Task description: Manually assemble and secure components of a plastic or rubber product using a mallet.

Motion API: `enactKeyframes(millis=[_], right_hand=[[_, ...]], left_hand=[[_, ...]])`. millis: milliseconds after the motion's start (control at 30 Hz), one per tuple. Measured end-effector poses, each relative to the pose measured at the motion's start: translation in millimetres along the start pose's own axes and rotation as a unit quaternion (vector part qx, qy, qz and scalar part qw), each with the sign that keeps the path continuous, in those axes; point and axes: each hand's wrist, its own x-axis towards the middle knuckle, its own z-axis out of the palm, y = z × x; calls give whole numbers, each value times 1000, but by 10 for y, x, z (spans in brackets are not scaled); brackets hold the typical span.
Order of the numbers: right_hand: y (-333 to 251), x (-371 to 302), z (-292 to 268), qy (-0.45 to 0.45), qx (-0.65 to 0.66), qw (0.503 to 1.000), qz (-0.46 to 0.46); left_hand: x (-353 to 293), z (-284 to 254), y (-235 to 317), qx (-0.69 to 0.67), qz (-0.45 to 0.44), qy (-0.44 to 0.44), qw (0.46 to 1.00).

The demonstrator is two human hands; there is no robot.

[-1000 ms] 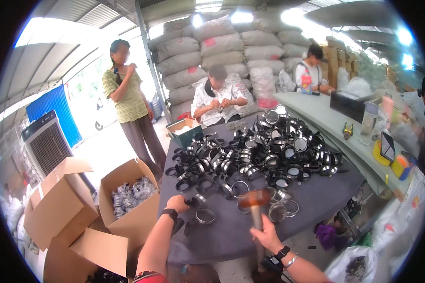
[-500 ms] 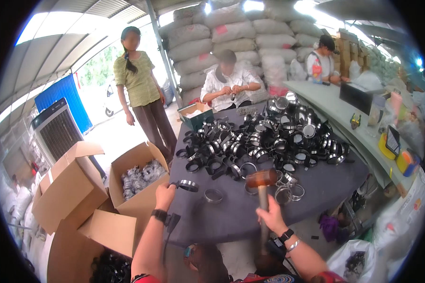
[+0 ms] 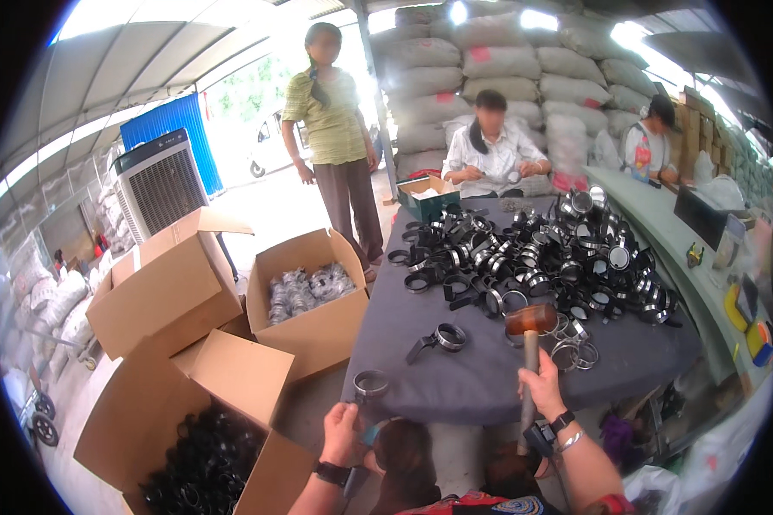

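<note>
My left hand (image 3: pixel 342 433) is at the table's near left edge, its fingers pinched at the near rim of a thin silver metal ring (image 3: pixel 370 384). Farther in on the dark cloth lies a black-handled ring clamp (image 3: pixel 445 338), a silver band in its loop. My right hand (image 3: pixel 543 388) grips the pale handle of a mallet (image 3: pixel 531 320), its brown head raised over the near side of the heap. Several loose silver rings (image 3: pixel 567 354) lie beside the mallet head. Behind them spreads a big heap of black and silver ring clamps (image 3: pixel 541 253).
Open cartons stand left of the table: one holds wrapped silver parts (image 3: pixel 311 293), a nearer one black parts (image 3: pixel 199 468). Across the table a seated person (image 3: pixel 494 146) handles a ring beside a green box (image 3: pixel 429 199). Another person (image 3: pixel 335 129) stands at the back left. A long bench (image 3: pixel 661 225) runs along the right.
The ring clamp that my left hand held now lies on the cloth. My left hand has moved nearer, to a plain ring at the edge. The mallet stays in my right hand. The view has turned left.
</note>
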Motion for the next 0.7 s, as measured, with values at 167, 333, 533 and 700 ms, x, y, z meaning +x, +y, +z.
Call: enactKeyframes(millis=[167, 333, 533, 700], right_hand=[[-244, -56, 375, -57, -2, 998, 20], [-844, -63, 975, -235, -164, 958, -12], [-1183, 148, 1684, -303, -187, 919, -168], [-406, 96, 1899, -333, -207, 919, 52]], left_hand=[[17, -37, -465, 11, 23, -50, 998], [-21, 115, -202, -68, -30, -69, 995], [38, 92, -337, -115, -86, -27, 989], [1, 162, -349, -140, -37, -55, 988]])
